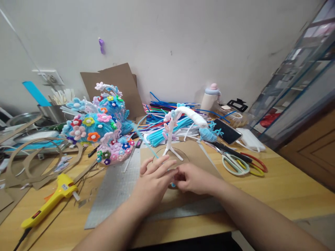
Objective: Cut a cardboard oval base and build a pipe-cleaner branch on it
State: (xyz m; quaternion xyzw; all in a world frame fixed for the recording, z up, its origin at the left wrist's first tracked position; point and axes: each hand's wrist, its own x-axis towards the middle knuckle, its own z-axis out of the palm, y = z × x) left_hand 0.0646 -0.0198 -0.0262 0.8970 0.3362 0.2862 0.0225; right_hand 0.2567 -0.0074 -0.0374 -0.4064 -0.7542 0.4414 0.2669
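1 head view — forward, down at desk (277,183)

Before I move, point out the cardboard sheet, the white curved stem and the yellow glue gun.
Cardboard sheet (202,157), head view: bare area near its right edge.
White curved stem (192,114), head view: its arched upper part.
Yellow glue gun (49,205), head view: its handle.

Cardboard (202,155) on mat (112,197) (glue gun (49,204) to left)

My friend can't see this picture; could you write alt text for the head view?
A person's left hand and right hand meet over cardboard on a mat, near a curved white stem. Pipe cleaners lie behind; colourful flowers and a yellow glue gun are to the left.
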